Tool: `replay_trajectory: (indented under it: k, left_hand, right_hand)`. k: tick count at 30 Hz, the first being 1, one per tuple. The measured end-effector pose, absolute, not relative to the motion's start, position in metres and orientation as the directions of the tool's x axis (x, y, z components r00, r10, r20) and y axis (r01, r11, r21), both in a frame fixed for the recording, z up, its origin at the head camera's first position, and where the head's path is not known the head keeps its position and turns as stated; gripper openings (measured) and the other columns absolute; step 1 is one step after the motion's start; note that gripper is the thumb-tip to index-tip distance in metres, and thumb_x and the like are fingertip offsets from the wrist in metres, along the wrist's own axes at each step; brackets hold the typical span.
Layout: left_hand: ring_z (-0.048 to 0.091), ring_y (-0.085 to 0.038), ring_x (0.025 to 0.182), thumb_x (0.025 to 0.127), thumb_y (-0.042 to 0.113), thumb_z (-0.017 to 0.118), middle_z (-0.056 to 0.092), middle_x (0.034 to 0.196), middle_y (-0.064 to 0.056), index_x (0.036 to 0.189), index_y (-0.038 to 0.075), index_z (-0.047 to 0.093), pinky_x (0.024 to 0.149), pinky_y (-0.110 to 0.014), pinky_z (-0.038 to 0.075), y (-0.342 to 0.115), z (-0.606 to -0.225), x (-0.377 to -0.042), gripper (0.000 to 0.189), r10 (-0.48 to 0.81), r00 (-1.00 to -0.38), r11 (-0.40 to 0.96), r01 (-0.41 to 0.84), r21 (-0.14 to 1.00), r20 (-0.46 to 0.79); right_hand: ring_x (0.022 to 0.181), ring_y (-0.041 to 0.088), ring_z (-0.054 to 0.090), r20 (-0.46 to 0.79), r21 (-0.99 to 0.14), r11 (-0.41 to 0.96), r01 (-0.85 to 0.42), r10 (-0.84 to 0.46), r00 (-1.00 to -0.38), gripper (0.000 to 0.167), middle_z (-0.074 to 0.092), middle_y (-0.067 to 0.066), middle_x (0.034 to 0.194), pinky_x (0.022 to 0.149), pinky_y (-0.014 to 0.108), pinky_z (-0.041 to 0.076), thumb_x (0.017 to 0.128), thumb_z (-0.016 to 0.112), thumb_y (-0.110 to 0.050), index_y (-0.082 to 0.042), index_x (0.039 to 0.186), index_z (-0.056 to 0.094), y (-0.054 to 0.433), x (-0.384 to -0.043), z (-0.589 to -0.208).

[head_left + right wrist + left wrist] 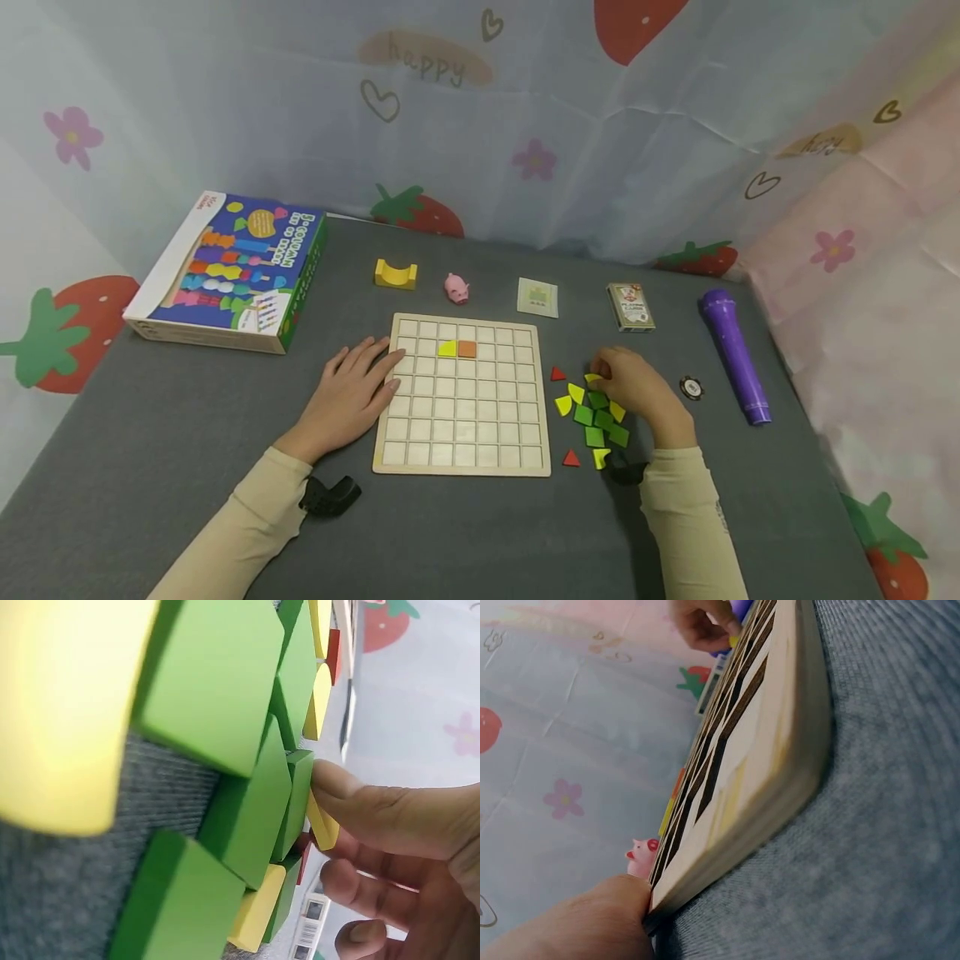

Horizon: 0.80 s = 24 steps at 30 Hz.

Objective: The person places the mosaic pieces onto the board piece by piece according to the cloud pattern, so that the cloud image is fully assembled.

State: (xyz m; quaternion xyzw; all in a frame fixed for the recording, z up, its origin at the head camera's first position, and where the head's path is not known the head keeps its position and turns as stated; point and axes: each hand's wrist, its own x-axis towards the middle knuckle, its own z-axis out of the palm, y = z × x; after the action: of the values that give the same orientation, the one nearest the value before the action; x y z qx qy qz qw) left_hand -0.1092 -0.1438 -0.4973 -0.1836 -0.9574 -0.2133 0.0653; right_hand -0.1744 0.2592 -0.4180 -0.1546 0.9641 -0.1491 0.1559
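Note:
A wooden grid board [465, 410] lies flat, with a yellow quarter-round tile [447, 348] and an orange square tile [467, 349] side by side in its upper cells. My left hand [348, 402] rests at the board's left edge, fingers extended and touching the rim. Over the loose pieces right of the board, my right hand [636, 383] pinches a yellow tile [323, 821] between thumb and fingers. Beneath and around it lie several green square tiles [583, 414], more yellow tiles [563, 406] and red triangles [572, 458].
Behind the board are a yellow arched block [395, 275], a pink pig figure [456, 288], a small card [537, 297] and a playing-card box [631, 307]. A game box [232, 267] lies at the back left. A poker chip [692, 387] and a purple tube [735, 357] lie right.

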Motion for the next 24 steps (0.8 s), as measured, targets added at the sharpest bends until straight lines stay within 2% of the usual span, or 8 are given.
replay_trajectory:
  k: [4,8,13,20,24]
  left_hand:
    - [0.028,-0.033,0.141,0.101,0.035,0.046,0.037,0.15,-0.013,0.144,0.016,0.044,0.111,-0.058,0.019,-0.144,-0.497,-0.109,0.047,0.325,-0.925,0.841,0.378,0.388,0.197]
    - [0.028,-0.033,0.141,0.101,0.036,0.046,0.036,0.151,-0.013,0.145,0.016,0.044,0.111,-0.058,0.018,-0.144,-0.497,-0.109,0.048,0.321,-0.929,0.847,0.369,0.383,0.186]
    - [0.028,-0.033,0.141,0.1,0.035,0.047,0.037,0.15,-0.013,0.144,0.016,0.045,0.111,-0.058,0.018,-0.144,-0.496,-0.108,0.048,0.316,-0.929,0.847,0.368,0.384,0.194]
    - [0.029,-0.033,0.141,0.101,0.034,0.047,0.037,0.15,-0.013,0.144,0.017,0.045,0.111,-0.058,0.019,-0.144,-0.497,-0.109,0.047,0.322,-0.924,0.841,0.379,0.385,0.206]
    - [0.028,-0.033,0.141,0.101,0.034,0.047,0.037,0.15,-0.013,0.144,0.017,0.045,0.111,-0.059,0.019,-0.145,-0.497,-0.109,0.047,0.322,-0.925,0.843,0.376,0.384,0.2]
  right_hand:
    - [0.072,0.02,0.055,-0.237,-0.367,0.889,-0.276,-0.376,-0.896,0.009,0.061,0.008,0.084,0.065,0.037,0.047,0.091,0.065,-0.009,-0.003,0.097,0.064,0.259,-0.178,-0.419]
    - [0.084,0.023,0.061,-0.207,-0.429,0.853,-0.298,-0.414,-0.886,0.013,0.066,0.009,0.095,0.073,0.041,0.052,0.094,0.061,-0.01,-0.004,0.104,0.066,0.255,-0.181,-0.416]
    - [0.097,0.026,0.062,-0.17,-0.474,0.823,-0.313,-0.435,-0.884,0.02,0.066,0.008,0.106,0.083,0.044,0.052,0.095,0.06,-0.011,-0.007,0.113,0.066,0.237,-0.184,-0.408]
    - [0.098,0.026,0.061,-0.156,-0.507,0.788,-0.348,-0.481,-0.863,0.023,0.065,0.01,0.109,0.083,0.043,0.052,0.095,0.06,-0.011,-0.006,0.117,0.064,0.208,-0.19,-0.405]
    - [0.093,0.024,0.061,-0.157,-0.519,0.778,-0.352,-0.493,-0.856,0.019,0.065,0.008,0.105,0.08,0.04,0.053,0.095,0.06,-0.012,-0.009,0.114,0.064,0.191,-0.194,-0.406]
